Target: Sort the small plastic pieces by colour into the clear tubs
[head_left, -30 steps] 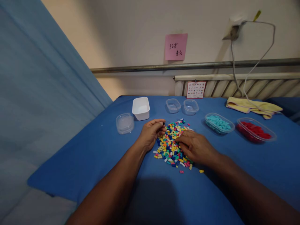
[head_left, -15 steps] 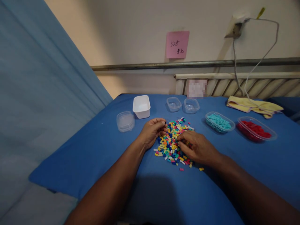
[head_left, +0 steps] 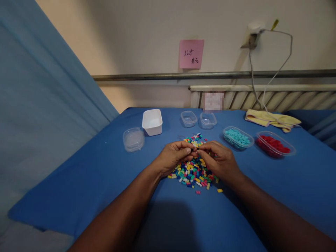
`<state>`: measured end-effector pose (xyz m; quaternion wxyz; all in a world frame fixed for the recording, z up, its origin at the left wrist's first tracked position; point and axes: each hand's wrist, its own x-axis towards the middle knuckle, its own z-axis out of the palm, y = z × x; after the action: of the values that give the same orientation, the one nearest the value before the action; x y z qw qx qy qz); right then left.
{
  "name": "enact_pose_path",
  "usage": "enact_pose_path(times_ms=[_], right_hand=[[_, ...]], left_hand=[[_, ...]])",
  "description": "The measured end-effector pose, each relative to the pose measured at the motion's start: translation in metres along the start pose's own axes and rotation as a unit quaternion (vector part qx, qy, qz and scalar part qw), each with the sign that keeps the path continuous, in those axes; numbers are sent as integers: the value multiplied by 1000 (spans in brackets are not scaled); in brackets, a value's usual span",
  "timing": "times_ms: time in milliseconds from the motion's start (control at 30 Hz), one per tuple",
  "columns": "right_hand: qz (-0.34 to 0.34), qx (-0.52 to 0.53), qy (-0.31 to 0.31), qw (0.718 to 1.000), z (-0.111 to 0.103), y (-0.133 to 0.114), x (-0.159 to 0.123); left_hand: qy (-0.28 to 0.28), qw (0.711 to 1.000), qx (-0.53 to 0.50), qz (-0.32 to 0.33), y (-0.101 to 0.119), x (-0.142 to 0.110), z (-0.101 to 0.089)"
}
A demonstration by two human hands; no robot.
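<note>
A heap of small coloured beads [head_left: 193, 171] lies on the blue cloth [head_left: 105, 175] in front of me. Both hands hover just above the heap and their fingertips meet in the middle. My left hand [head_left: 173, 156] is curled with its fingers pinched together. My right hand [head_left: 219, 161] is also pinched, fingertips against those of the left. Whatever sits between the fingertips is too small to name.
Behind the heap stand a white tub [head_left: 152, 121], a clear round lid [head_left: 133, 139] and two empty clear tubs [head_left: 189, 118] [head_left: 208, 119]. A tub of turquoise pieces [head_left: 238, 137] and one of red pieces [head_left: 275, 144] lie right. A yellow cloth [head_left: 267, 119] is beyond.
My right hand lifted off the heap and came left; my left hand moved right to meet it, so the fingertips now touch. The view shifted a little.
</note>
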<state>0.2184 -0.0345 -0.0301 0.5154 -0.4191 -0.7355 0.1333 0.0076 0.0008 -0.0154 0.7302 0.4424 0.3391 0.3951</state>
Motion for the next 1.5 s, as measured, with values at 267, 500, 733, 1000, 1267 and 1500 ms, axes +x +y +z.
enact_pose_path(times_ms=[267, 500, 733, 1000, 1267, 1500], right_hand=[[-60, -47, -32, 997, 0, 2, -1], [-112, -99, -42, 988, -2, 1, 0], [-119, -109, -51, 986, -1, 2, -1], [-117, -65, -14, 991, 7, 7, -4], [-64, 11, -31, 997, 4, 4, 0], [-78, 38, -49, 995, 2, 7, -1]], left_hand=[[18, 999, 32, 17, -6, 1, 5], [31, 997, 60, 27, -7, -1, 7], [57, 996, 67, 26, -6, 0, 9], [72, 997, 29, 16, -5, 1, 14], [47, 998, 41, 33, -6, 2, 8], [31, 998, 50, 7, -4, -2, 7]])
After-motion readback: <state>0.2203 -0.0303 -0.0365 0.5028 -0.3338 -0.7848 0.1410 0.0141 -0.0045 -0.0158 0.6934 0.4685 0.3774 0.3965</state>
